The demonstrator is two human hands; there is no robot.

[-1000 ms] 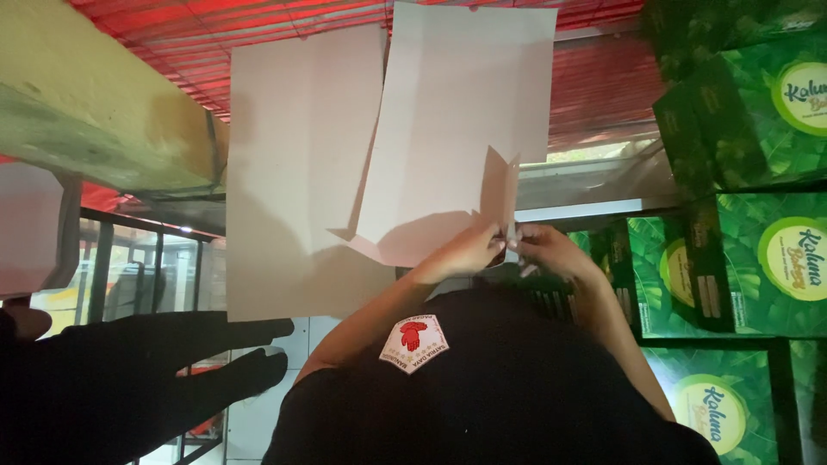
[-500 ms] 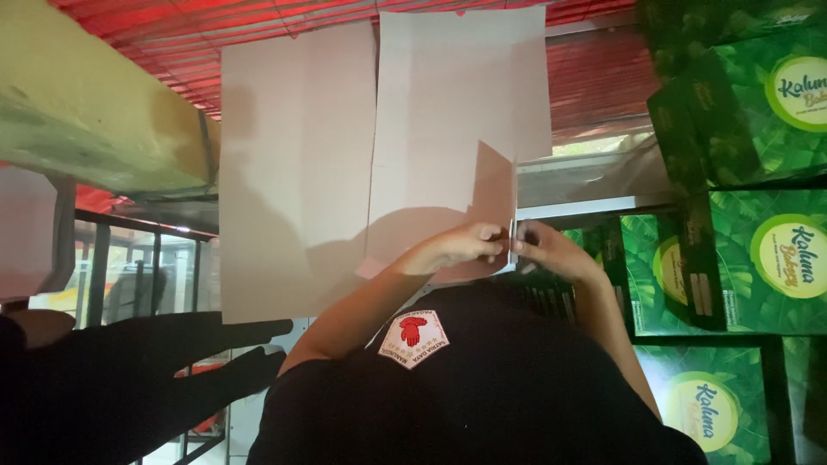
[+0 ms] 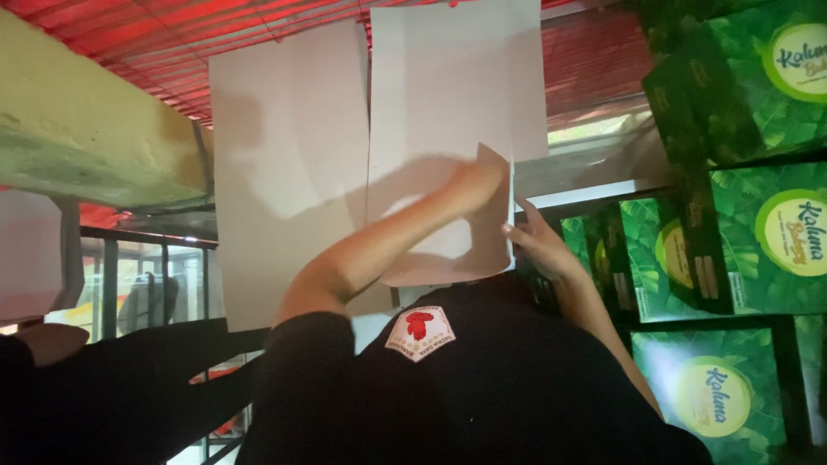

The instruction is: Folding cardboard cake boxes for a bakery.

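**A:** Head view. Where's the cardboard sheet [image 3: 457, 95]?

**B:** Held up in the air, above the black shirt [image 3: 482, 387]. Nothing is under it. A second sheet [image 3: 289, 172] hangs just to its left, their edges overlapping.

**A:** Hands?

**B:** The left hand [image 3: 474, 185] reaches up behind the small flap [image 3: 491, 224] at the sheet's lower right. Its fingers are hidden, so I can't tell the grip. The right hand [image 3: 532, 243] pinches the flap's outer edge.

**A:** Best way to do the fold?

**B:** My read is to press along the score line, with the right hand keeping the edge square. Push evenly so it doesn't buckle.

**A:** Material?

**B:** Thin grey-white board, matte and flat, with die-cut angled flaps. The green boxes [image 3: 775, 250] stacked on the right are glossy, with a leaf print.
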